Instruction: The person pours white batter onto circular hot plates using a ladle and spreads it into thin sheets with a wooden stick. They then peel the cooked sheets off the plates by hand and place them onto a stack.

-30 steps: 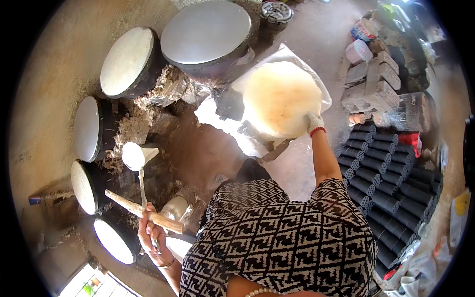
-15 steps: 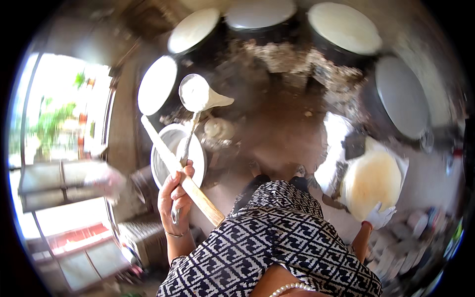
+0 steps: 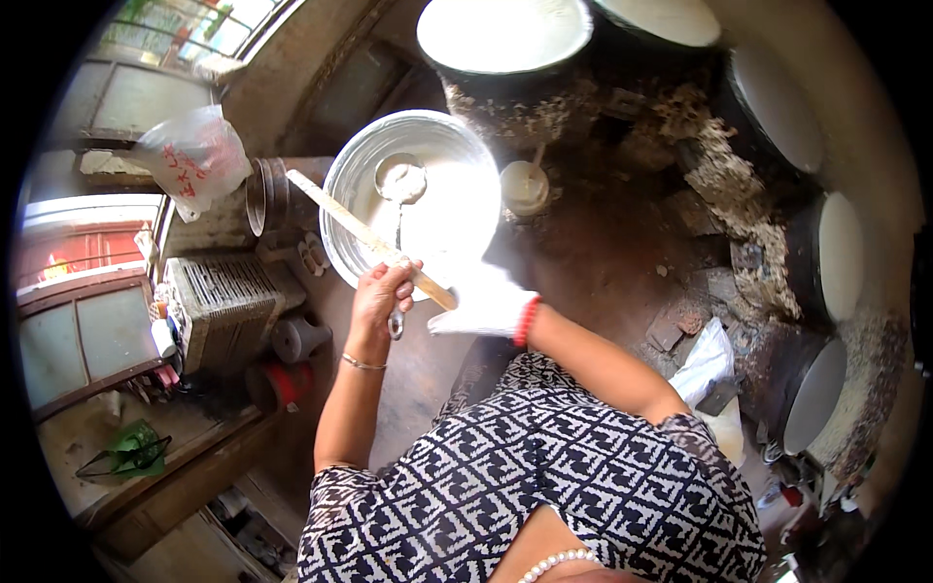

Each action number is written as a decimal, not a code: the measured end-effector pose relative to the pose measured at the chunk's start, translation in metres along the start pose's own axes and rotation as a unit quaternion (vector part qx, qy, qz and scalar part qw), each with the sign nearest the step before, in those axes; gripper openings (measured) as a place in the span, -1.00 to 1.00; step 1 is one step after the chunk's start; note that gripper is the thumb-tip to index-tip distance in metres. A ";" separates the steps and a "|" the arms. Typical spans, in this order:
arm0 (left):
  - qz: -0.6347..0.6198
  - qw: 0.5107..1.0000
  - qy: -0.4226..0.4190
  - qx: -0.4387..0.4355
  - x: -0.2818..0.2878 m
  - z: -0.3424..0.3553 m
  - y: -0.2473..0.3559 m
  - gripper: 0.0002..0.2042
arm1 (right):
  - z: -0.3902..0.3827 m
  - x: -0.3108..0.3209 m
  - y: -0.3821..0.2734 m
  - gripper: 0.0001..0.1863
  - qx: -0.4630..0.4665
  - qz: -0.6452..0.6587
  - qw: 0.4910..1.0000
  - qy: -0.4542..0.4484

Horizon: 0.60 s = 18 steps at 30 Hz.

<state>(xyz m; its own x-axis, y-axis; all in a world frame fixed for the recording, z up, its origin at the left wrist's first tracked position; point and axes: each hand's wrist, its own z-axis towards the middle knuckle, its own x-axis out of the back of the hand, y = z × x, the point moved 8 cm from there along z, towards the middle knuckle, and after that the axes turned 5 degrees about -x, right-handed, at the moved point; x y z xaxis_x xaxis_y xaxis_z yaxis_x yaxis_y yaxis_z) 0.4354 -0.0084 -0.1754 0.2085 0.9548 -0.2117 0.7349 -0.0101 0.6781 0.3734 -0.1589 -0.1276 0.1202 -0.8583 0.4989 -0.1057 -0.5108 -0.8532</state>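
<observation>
My left hand (image 3: 379,296) is closed around a pale wooden stick (image 3: 340,216) and the handle of a metal ladle (image 3: 399,170). The ladle's head is down inside a large bucket (image 3: 342,151) of white liquid, and the stick slants across the bucket. My right hand (image 3: 476,309), in a white glove with a red cuff, reaches to the lower end of the stick beside my left hand, fingers stretched out; whether it touches the stick is unclear.
Several round griddles on dark drums (image 3: 501,29) line the crumbly ledge (image 3: 729,185) at the back and right. A small container (image 3: 525,194) stands behind the bucket. To the left are windows, a hanging plastic bag (image 3: 194,155), a grated box (image 3: 224,301) and a counter (image 3: 107,466).
The view has swung round to the left. My left hand has brought ladle and stick over the bucket, ladle head now inside. My right hand has left the flat round sheet and come to the bucket.
</observation>
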 end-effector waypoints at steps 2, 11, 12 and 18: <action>0.000 1.000 0.021 -0.019 0.036 0.041 -0.017 -0.93 | 0.061 -0.087 0.030 -0.56 -0.125 0.356 0.922 -0.089; 0.502 0.854 0.104 -0.090 0.162 0.209 -0.086 -0.84 | 0.090 -0.122 0.167 -0.70 -0.260 0.065 0.963 -0.031; 0.573 0.797 0.112 -0.155 0.167 0.229 -0.085 -0.86 | 0.096 -0.123 0.181 -0.68 -0.234 0.034 0.971 -0.012; 0.685 0.707 -0.093 -0.151 0.175 0.222 -0.108 -0.83 | 0.109 -0.142 0.222 -0.64 -0.205 0.015 0.978 0.023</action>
<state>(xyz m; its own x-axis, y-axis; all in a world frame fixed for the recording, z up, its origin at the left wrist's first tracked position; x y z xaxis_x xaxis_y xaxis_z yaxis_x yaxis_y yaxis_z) 0.5353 0.0936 -0.4417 0.6924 0.0543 0.7194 -0.4040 -0.7969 0.4491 0.4400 -0.1455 -0.4044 0.0674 -0.8701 0.4882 -0.4964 -0.4537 -0.7401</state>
